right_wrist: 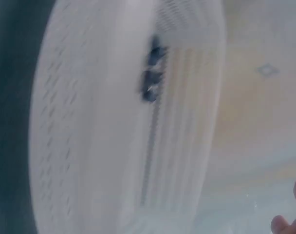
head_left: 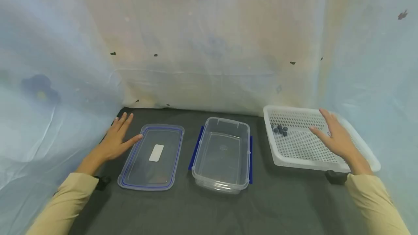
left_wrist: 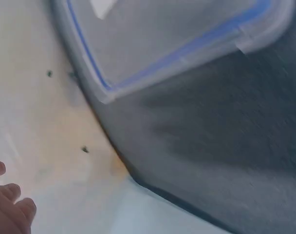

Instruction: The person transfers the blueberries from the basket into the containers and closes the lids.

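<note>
My left hand (head_left: 114, 141), fingers straight and spread, holds nothing beside a clear lid (head_left: 140, 171) with a blue seal and a white label (head_left: 156, 153). Its thumb overlaps the lid's left edge in the head view. My right hand (head_left: 337, 139), also with fingers extended and nothing in them, hovers over a white perforated basket (head_left: 313, 162). Several small dark blue blueberries (head_left: 280, 130) lie together in the basket's far left part; the right wrist view shows these blueberries (right_wrist: 152, 78) past the near wall. Only fingertips (left_wrist: 26, 208) of the left hand show in the left wrist view.
Between lid and basket stands a clear rectangular container (head_left: 222, 159), its blue side flaps (head_left: 250, 162) folded down. A dark grey cloth (head_left: 222, 213) covers the table. Pale patterned curtains (head_left: 202, 46) close it in at the back and sides.
</note>
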Tool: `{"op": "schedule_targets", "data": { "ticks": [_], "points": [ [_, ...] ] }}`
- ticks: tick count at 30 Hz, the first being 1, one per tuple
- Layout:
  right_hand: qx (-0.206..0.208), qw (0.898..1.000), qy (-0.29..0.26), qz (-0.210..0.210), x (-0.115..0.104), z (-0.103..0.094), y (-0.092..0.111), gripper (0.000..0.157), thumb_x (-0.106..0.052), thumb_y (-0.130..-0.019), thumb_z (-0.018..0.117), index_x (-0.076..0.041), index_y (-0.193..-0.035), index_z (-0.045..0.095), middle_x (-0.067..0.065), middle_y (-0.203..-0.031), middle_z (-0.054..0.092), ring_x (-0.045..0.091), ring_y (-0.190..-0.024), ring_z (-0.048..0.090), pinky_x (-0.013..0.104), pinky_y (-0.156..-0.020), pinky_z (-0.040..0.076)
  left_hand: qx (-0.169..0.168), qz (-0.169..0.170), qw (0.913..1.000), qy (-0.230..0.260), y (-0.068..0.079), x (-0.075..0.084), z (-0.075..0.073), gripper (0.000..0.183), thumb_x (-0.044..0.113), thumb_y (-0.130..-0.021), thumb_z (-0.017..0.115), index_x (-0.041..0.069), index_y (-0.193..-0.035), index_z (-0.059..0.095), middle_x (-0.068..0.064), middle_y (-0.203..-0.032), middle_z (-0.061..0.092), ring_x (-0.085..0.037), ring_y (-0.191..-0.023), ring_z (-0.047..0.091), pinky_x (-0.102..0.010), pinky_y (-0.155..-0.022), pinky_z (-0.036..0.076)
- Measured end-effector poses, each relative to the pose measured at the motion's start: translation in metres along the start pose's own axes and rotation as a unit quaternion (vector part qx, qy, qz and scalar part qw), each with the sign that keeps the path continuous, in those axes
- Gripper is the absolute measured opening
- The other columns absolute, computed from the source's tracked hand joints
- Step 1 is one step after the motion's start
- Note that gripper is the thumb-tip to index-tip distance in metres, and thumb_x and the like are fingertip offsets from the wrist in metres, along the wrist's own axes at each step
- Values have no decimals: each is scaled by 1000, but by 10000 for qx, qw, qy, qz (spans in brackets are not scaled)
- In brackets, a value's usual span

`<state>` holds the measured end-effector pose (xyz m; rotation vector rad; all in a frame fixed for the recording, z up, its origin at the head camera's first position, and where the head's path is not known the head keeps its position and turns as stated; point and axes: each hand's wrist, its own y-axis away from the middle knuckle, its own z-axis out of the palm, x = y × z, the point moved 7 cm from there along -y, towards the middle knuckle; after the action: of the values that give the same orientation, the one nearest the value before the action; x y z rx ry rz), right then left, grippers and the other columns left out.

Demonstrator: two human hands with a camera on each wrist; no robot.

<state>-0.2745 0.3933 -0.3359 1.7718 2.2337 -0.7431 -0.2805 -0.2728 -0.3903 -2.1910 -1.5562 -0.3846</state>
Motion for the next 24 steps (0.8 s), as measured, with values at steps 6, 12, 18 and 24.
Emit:
{"op": "schedule_targets", "data": {
  "ticks": [6,12,18,24],
  "points": [
    [506,9933,-896,519,-8,-9,-9,76,-35,-99,55,-11,-157,12,24,-156,17,50,-139,15,70,-104,15,196,159,9964,805,-6,24,0,85,37,-98,56,9,-156,1,-18,-160,-5,-41,-143,-9,-74,-103,3],
    [1063,9745,-1813,792,-5,-6,-21,68,-32,-96,63,-10,-152,32,19,-148,40,30,-135,38,32,-109,31,406,251,9936,1027,-14,44,10,88,36,-95,62,10,-157,5,-20,-160,5,-47,-141,8,-73,-102,16],
    [1269,9612,-2235,1000,5,2,-31,61,-31,-95,64,-8,-147,42,17,-142,48,18,-123,50,12,-86,43,524,644,9857,1464,-21,71,34,84,30,-94,65,10,-156,14,-20,-158,15,-46,-140,18,-70,-102,23],
    [1168,9561,-2407,1198,11,19,-47,60,-37,-94,64,-4,-142,48,19,-137,52,17,-119,50,43,-100,40,586,843,9769,1875,-18,94,54,79,25,-93,66,8,-155,20,-22,-155,23,-45,-137,25,-64,-103,29]
  ]
}}
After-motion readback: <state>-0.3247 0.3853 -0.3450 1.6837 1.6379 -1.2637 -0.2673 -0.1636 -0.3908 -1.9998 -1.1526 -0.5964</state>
